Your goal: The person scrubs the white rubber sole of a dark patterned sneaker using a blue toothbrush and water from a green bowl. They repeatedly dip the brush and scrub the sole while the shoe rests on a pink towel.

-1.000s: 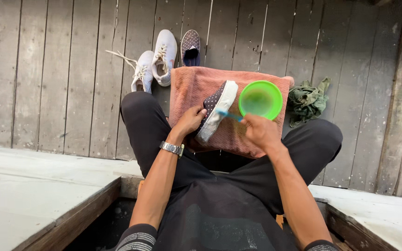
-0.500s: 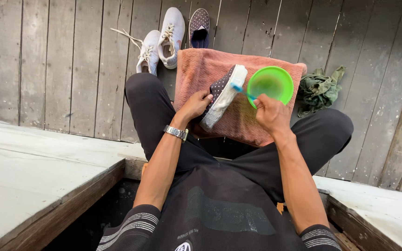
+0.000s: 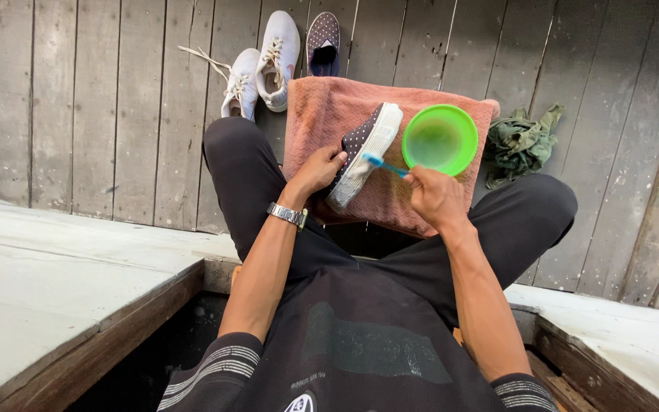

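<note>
Head view: pink towel (image 3: 329, 114) across lap, far centre. Dotted dark shoe (image 3: 368, 149) lies on it, left hand (image 3: 318, 169) clamped on its side. Green bowl (image 3: 440, 139) just right. Right hand (image 3: 435, 197) clamped on blue toothbrush (image 3: 383, 164), bristles touching white sole.

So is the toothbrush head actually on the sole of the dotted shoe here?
Touching. In the head view the blue toothbrush, held in the right hand, has its bristle end against the white sole of the dotted shoe, which the left hand steadies; no gap shows.
</note>
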